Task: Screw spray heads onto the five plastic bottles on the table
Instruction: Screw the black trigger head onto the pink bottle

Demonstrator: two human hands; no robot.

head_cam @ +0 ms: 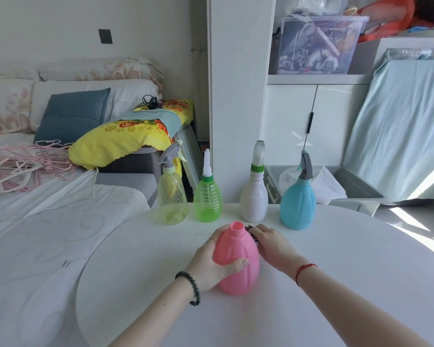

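A pink bottle (238, 259) stands upright on the round white table (336, 284), its neck open with no head on it. My left hand (211, 261) grips its left side, thumb across the front. My right hand (273, 244) rests behind the bottle's right side on a small dark object (251, 230), mostly hidden; whether it grips that object is unclear. Along the table's far edge stand a pale yellow bottle (172, 196), a green bottle (208, 199), a white bottle (254, 196) and a blue bottle (298, 201), each with a spray head on top.
A bed with white sheets (48, 221) lies on the left, with pink hangers (23, 164) and a yellow floral pillow (125, 139). A white cabinet and a grey bin (356, 186) stand behind the table.
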